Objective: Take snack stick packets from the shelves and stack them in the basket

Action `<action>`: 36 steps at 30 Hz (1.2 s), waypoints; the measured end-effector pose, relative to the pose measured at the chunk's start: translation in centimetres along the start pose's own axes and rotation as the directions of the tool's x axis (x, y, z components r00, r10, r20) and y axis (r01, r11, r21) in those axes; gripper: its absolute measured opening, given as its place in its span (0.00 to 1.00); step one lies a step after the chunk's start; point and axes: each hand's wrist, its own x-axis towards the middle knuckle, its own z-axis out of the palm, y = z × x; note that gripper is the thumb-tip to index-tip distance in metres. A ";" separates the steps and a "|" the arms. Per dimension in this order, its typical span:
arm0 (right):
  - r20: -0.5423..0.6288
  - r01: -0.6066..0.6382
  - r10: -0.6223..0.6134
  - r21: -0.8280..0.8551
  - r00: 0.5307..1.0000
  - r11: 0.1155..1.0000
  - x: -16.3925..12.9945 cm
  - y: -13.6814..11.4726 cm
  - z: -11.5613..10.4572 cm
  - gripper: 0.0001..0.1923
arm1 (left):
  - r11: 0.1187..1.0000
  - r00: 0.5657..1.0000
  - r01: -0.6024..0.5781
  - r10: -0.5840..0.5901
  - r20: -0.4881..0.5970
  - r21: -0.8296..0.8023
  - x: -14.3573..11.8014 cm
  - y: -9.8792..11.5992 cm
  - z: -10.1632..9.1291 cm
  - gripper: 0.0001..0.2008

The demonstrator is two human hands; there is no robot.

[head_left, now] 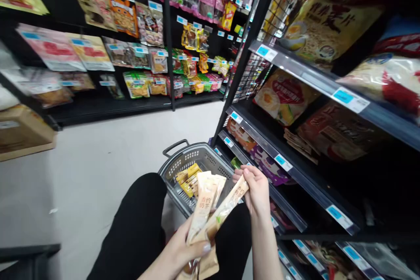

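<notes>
My left hand (187, 247) is closed around several cream-coloured milk tea sachets (207, 201), long and narrow, which fan out above my knees. Between the thumb and fingers of my right hand (256, 183) is the upper end of one sachet (231, 199); its lower end lies among the others in my left hand. Just beyond the sachets, a grey shopping basket (211, 157) stands on the floor, partly hidden by my hands and legs. Yellow packets (189, 179) lie inside it.
Close on my right rises a black shelf unit (259, 135) with price tags and bagged cereal (321, 26). Across the aisle, another shelf (111, 111) carries snack bags. A cardboard box (24, 131) sits at the left on the pale floor (98, 148).
</notes>
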 end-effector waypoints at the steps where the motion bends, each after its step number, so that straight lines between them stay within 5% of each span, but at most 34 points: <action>1: 0.004 0.026 -0.026 -0.032 1.000 0.999 0.5 -0.6 -0.2 0.14 | 1.000 1.000 0.002 -0.002 -0.011 -0.003 0.1 0.1 0.0 0.36; 9: 0.184 0.051 -0.007 -0.235 0.983 0.971 1.4 -2.4 0.3 0.15 | 0.997 0.997 -0.041 0.036 -0.075 -0.073 0.5 1.0 1.0 0.39; 19: 0.120 0.075 -0.046 -0.242 0.992 0.967 0.5 -0.1 0.9 0.14 | 0.937 0.975 0.119 -0.048 0.219 -0.327 0.0 -1.6 -1.8 0.40; 24: 0.089 0.098 -0.073 -0.331 0.993 0.938 -0.6 1.1 1.5 0.11 | 0.953 0.962 0.140 -0.067 0.264 -0.269 0.8 -0.5 -0.9 0.35; 27: 0.129 0.267 -0.236 -0.561 0.963 0.783 -1.3 2.0 2.0 0.09 | 0.953 0.942 0.223 -0.156 0.298 -0.204 0.9 0.4 -0.3 0.40; 30: 0.313 0.490 -0.410 -0.742 0.857 0.457 -2.3 3.0 2.8 0.11 | 0.947 0.962 0.222 -0.173 0.213 -0.232 1.0 0.5 0.0 0.43; 33: 0.508 0.618 -0.408 -0.759 0.758 0.203 -2.8 3.6 3.5 0.12 | 0.942 0.979 0.197 -0.176 0.099 -0.271 1.1 0.3 0.3 0.43; 36: 0.533 0.607 -0.386 -0.789 0.753 0.095 -0.3 2.2 2.2 0.13 | 0.951 0.983 0.176 -0.183 -0.007 -0.253 0.7 0.2 0.2 0.41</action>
